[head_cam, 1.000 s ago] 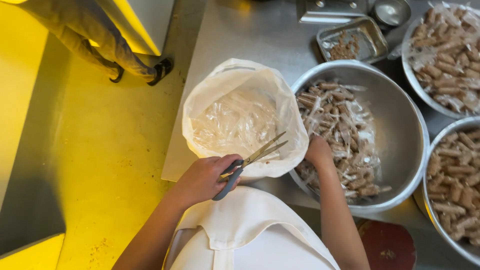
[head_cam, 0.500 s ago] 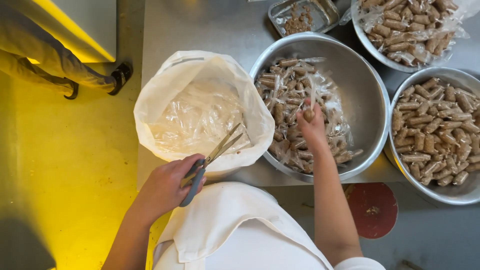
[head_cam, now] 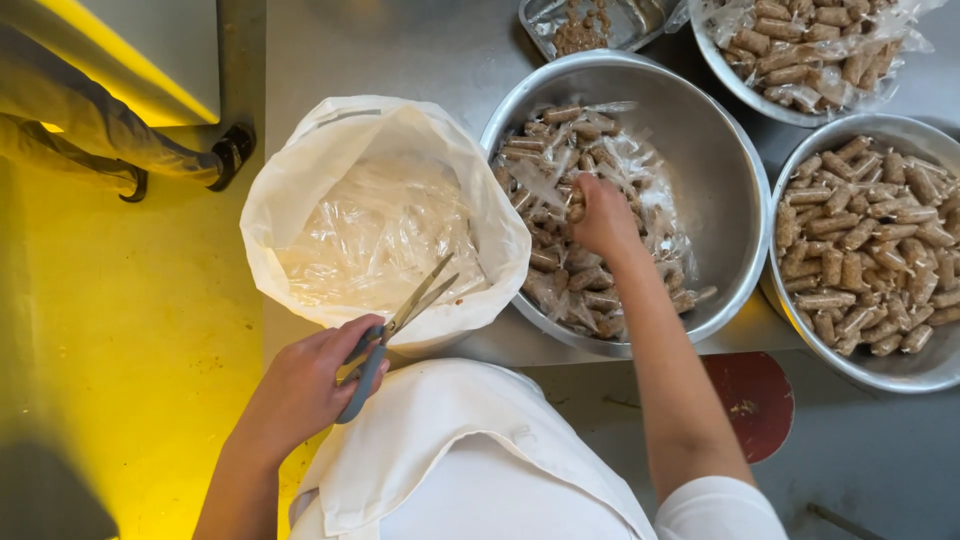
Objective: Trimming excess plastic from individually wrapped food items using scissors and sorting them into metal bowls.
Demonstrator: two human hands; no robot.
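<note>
Left hand [head_cam: 305, 385]: lying at seven o'clock in the view, fingers clamped through the grey handles of the scissors [head_cam: 395, 330].
Scissors: pointing toward one o'clock, blades slightly parted, tips hanging over the near rim of the bag.
Right hand [head_cam: 603, 215]: reaching down into the middle bowl, just right of centre, fingers closing together on the wrapped sausages [head_cam: 570, 250]; whether one piece is gripped, I cannot tell.
Wrapped sausages: lying in a heap of brown pieces in clear film, filling the left half of the middle bowl.
Middle bowl [head_cam: 720, 170]: steel, sitting at twelve to one o'clock of the person's body, touching the bag on its left side.
Bag [head_cam: 300, 180]: white plastic, standing open at ten o'clock, holding crumpled clear film.
Right bowl [head_cam: 900, 370]: steel, sitting at three o'clock just beside the middle bowl, holding bare brown sausages.
Far bowl [head_cam: 740, 85]: at one o'clock, lined with clear plastic, holding more sausages.
Tray [head_cam: 640, 20]: small, steel, at twelve o'clock, holding a few brown scraps.
Counter [head_cam: 400, 50]: steel, carrying all the bowls and the bag.
Floor [head_cam: 120, 330]: yellow, at nine o'clock; another person's shoe [head_cam: 232, 150] resting on it at ten o'clock.
</note>
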